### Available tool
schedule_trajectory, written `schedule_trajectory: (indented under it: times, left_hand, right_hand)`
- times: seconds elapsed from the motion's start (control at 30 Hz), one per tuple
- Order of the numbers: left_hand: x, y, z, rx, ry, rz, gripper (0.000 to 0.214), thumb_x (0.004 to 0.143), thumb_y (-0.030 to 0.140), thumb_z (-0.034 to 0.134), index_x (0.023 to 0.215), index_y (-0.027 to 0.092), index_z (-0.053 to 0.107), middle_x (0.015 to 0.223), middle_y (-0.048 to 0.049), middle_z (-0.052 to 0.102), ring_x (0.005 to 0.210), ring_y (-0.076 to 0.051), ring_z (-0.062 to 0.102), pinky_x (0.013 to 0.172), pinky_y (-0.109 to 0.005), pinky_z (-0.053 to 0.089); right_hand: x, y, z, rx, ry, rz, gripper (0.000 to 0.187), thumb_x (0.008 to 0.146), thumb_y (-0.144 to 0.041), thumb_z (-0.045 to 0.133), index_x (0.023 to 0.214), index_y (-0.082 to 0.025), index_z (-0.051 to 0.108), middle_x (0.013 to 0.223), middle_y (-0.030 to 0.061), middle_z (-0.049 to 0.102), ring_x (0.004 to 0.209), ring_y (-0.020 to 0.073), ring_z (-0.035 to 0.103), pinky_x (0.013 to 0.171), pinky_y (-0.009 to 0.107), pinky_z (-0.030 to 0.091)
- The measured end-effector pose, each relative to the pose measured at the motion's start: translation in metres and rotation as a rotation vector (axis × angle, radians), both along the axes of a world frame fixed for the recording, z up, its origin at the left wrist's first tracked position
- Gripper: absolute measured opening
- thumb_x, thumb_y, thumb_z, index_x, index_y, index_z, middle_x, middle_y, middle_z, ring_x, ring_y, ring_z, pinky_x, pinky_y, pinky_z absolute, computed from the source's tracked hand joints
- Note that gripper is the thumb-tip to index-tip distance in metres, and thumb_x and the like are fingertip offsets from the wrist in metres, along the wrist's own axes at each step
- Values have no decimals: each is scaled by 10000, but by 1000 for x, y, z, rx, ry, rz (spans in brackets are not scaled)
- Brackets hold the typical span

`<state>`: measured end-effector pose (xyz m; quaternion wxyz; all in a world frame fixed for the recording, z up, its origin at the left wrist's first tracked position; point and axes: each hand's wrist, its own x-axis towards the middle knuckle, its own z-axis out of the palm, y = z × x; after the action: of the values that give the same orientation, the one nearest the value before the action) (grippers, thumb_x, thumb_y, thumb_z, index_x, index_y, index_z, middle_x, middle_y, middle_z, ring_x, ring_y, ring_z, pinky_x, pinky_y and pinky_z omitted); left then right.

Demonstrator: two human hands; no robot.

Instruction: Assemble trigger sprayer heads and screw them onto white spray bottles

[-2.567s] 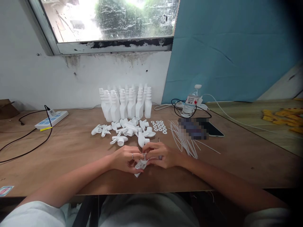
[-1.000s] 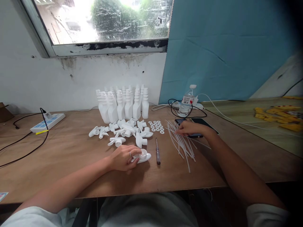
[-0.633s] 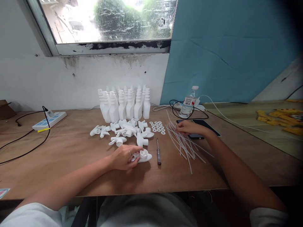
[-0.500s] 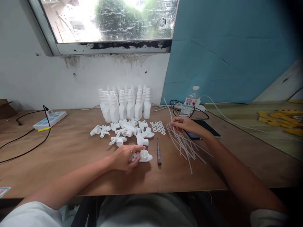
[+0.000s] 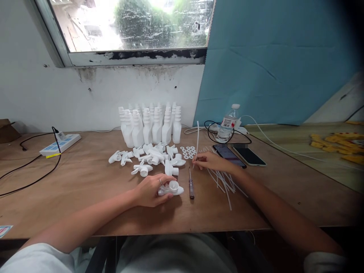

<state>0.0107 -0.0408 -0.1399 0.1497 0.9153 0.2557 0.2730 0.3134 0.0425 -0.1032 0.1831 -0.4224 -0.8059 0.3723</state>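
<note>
On the table in front of me, my left hand [image 5: 155, 189] grips a white spray trigger head [image 5: 174, 186], its round collar facing up. Pinched in my right hand [image 5: 209, 160] is a thin white plastic tube [image 5: 198, 138], held nearly upright. Beneath and beside the right hand lies a loose bunch of similar tubes [image 5: 224, 182]. A screwdriver [image 5: 191, 185] with a clear handle rests between my hands. Behind the left hand is a heap of white spray trigger heads [image 5: 153, 154]. Small white ring washers [image 5: 189, 152] lie just beyond the right fingertips.
White spray bottles [image 5: 148, 127] stand in rows against the wall. Two phones [image 5: 250, 154] lie to the right, near a clear water bottle [image 5: 227, 123] and looped cables. At left sits a power strip [image 5: 64, 144] with black cords.
My right hand has moved left and slightly nearer with one tube, away from the bunch, and the tube is more upright. My left hand stays on the spray trigger head.
</note>
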Motion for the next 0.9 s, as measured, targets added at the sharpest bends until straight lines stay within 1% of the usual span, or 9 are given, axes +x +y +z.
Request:
schedule_trajectory:
  times: [0.07, 0.1, 0.2, 0.27, 0.37, 0.43, 0.53, 0.67, 0.9]
  left_hand:
    - [3, -1, 0, -30, -20, 38, 378, 843, 313, 591, 1185, 170, 516, 964, -63, 638, 815, -170, 613, 735, -265, 481]
    - [4, -2, 0, -48, -26, 53, 363, 842, 312, 595, 1168, 170, 522, 960, -59, 639, 815, -168, 612, 735, -263, 481]
    - [7, -4, 0, -98, -28, 82, 349, 839, 308, 597, 1153, 173, 529, 969, -54, 641, 824, -166, 611, 742, -262, 484]
    - [8, -5, 0, -110, -35, 90, 363, 835, 302, 594, 1166, 168, 529, 974, -59, 645, 829, -169, 614, 748, -268, 490]
    - [7, -5, -2, -112, -52, 82, 395, 830, 295, 596, 1192, 152, 526, 982, -70, 647, 840, -174, 618, 766, -280, 500]
    - [7, -4, -3, -117, -53, 77, 405, 827, 294, 601, 1200, 152, 529, 984, -71, 647, 847, -177, 619, 774, -283, 505]
    - [7, -3, -4, -126, -47, 75, 416, 825, 307, 608, 1209, 166, 529, 1014, -72, 652, 860, -181, 621, 778, -284, 506]
    - [7, -3, -4, -129, -41, 79, 418, 825, 312, 605, 1209, 163, 533, 1006, -74, 652, 858, -182, 619, 774, -284, 504]
    - [6, -3, -3, -134, -40, 82, 434, 811, 288, 615, 1220, 164, 541, 1027, -80, 652, 890, -191, 620, 790, -288, 505]
  right_hand:
    - [-10, -9, 4, 62, 98, -11, 390, 847, -508, 566, 852, -121, 616, 618, 10, 593, 561, 115, 533, 550, 231, 401]
    - [-17, -15, 5, 77, 170, -8, 381, 859, -500, 567, 862, -122, 619, 622, 11, 590, 566, 115, 534, 538, 226, 394]
    - [-39, -37, 5, 65, 408, 52, 326, 880, -453, 581, 880, -129, 619, 707, 27, 614, 606, 117, 569, 565, 230, 433]
    - [-54, -50, 2, 53, 486, 110, 286, 889, -417, 588, 880, -133, 624, 732, 26, 617, 624, 115, 583, 603, 236, 463]
    - [-66, -61, -5, 76, 448, 204, 267, 907, -398, 572, 888, -141, 644, 738, 27, 622, 654, 117, 594, 636, 237, 482]
    - [-69, -63, -8, 112, 394, 235, 281, 919, -408, 550, 893, -148, 653, 769, 36, 638, 667, 118, 599, 643, 236, 488]
    - [-68, -63, -10, 159, 343, 230, 294, 931, -416, 527, 884, -156, 654, 800, 42, 656, 670, 119, 603, 636, 233, 488]
    - [-67, -63, -10, 198, 316, 233, 286, 949, -392, 502, 882, -157, 651, 759, 32, 646, 644, 113, 598, 626, 227, 478]
    - [-69, -65, -11, 162, 342, 221, 315, 954, -420, 480, 880, -154, 631, 676, 10, 618, 586, 99, 589, 592, 209, 471]
